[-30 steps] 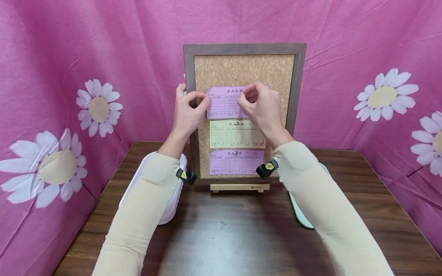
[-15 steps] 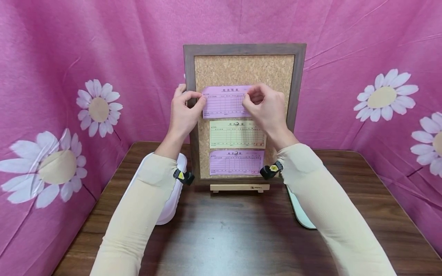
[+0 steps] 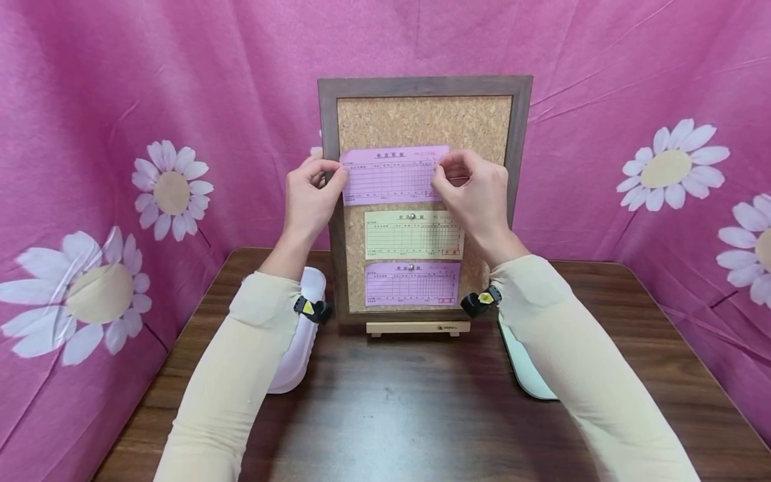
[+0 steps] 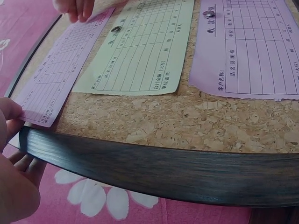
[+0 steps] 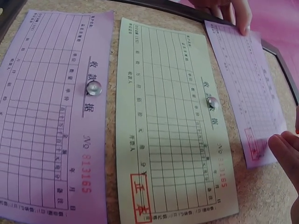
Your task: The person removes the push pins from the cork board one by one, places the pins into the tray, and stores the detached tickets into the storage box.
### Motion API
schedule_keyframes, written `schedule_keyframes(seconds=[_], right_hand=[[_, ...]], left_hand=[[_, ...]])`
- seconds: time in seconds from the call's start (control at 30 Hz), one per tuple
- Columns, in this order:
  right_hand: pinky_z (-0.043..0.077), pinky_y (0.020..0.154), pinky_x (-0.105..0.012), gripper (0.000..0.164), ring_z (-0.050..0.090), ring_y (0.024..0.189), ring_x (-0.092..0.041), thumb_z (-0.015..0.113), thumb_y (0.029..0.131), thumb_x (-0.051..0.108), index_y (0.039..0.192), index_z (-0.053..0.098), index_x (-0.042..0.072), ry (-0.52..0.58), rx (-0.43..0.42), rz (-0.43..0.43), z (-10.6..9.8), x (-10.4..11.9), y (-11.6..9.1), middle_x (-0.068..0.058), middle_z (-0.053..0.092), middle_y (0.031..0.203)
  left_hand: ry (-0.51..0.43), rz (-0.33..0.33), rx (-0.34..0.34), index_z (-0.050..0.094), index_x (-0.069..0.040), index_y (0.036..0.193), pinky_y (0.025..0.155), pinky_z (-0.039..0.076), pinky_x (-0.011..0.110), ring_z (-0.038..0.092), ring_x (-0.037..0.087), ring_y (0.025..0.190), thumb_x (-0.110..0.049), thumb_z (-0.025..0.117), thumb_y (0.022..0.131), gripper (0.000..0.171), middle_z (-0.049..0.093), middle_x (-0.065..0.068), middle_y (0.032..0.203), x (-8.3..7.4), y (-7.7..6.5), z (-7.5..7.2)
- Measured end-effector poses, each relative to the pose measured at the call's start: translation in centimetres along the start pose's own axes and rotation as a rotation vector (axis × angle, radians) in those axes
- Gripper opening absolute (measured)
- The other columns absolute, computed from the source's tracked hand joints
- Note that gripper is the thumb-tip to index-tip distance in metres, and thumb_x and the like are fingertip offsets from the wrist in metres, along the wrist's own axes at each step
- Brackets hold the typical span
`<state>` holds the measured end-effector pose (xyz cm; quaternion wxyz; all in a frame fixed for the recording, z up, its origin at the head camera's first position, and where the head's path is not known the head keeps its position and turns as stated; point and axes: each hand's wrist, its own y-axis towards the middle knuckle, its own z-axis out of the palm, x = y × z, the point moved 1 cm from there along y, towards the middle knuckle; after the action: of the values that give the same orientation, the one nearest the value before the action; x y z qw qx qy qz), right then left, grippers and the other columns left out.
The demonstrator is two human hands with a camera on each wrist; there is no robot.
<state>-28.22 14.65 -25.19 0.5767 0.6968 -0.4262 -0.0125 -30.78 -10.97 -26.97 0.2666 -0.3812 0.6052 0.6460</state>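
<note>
A cork board (image 3: 421, 120) in a dark wood frame leans upright on the table. Across it lies a loose purple receipt slip (image 3: 391, 177), bearing no visible pin. My left hand (image 3: 310, 201) pinches that slip's left edge between thumb and index finger. Near its right edge, my right hand (image 3: 478, 194) has thumb and index finger curled together; the fingers hide anything between them. Below hang a pale green receipt slip (image 3: 397, 234) and a second purple receipt slip (image 3: 391, 284). Round pushpins hold both, plain in the right wrist view, such as the clear pushpin (image 5: 94, 87).
A low wooden easel ledge (image 3: 418, 327) supports the board. On the left stands a white tray (image 3: 292, 361), partly under my left sleeve. A mint green tray (image 3: 527, 371) sits on the right, mostly behind my right forearm. Pink flowered cloth (image 3: 259, 60) surrounds the table.
The top purple slip has shifted left across the cork with my left hand. My right hand has slid right, from near the slip's middle to its right edge. Both lower slips stay put.
</note>
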Motion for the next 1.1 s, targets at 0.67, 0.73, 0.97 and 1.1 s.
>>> schedule_keyframes(seconds=[0.67,0.73,0.97,1.1], right_hand=[[0.049,0.073,-0.002,0.015,0.054,0.077,0.029,0.072,0.093,0.004,0.099,0.077,-0.009,0.02,-0.008,0.003,-1.5,-1.2,-0.3,-0.024,0.081,0.093],[0.049,0.074,-0.002,0.015,0.054,0.077,0.029,0.072,0.093,0.004,0.099,0.077,-0.009,0.015,-0.01,-0.009,-1.6,-1.3,-0.3,-0.024,0.081,0.093],[0.049,0.075,-0.002,0.016,0.053,0.077,0.028,0.072,0.093,0.003,0.101,0.078,-0.009,0.011,-0.021,-0.009,-1.8,-1.6,-0.6,-0.024,0.081,0.093],[0.05,0.075,-0.003,0.016,0.055,0.077,0.027,0.072,0.093,0.002,0.102,0.079,-0.009,0.026,-0.027,0.007,-2.0,-1.7,-0.7,-0.024,0.081,0.094]], left_hand=[[0.011,-0.077,-0.063,0.078,0.008,0.101,0.081,0.057,0.013,0.071,-0.003,0.088,-0.005,0.073,0.095,0.015,0.077,0.021,0.126,-0.3,-0.1,-1.5],[0.004,-0.071,-0.074,0.079,0.007,0.1,0.082,0.057,0.013,0.071,-0.004,0.084,-0.004,0.072,0.095,0.014,0.078,0.023,0.124,-0.1,0.0,-1.6],[-0.016,-0.063,-0.092,0.075,0.017,0.106,0.087,0.059,0.015,0.071,-0.006,0.087,-0.001,0.072,0.095,0.021,0.074,0.031,0.126,-0.2,-0.1,-2.0],[-0.016,-0.045,-0.107,0.075,0.018,0.107,0.086,0.06,0.015,0.072,-0.007,0.087,0.0,0.073,0.095,0.022,0.075,0.032,0.123,-0.3,-0.2,-2.2]])
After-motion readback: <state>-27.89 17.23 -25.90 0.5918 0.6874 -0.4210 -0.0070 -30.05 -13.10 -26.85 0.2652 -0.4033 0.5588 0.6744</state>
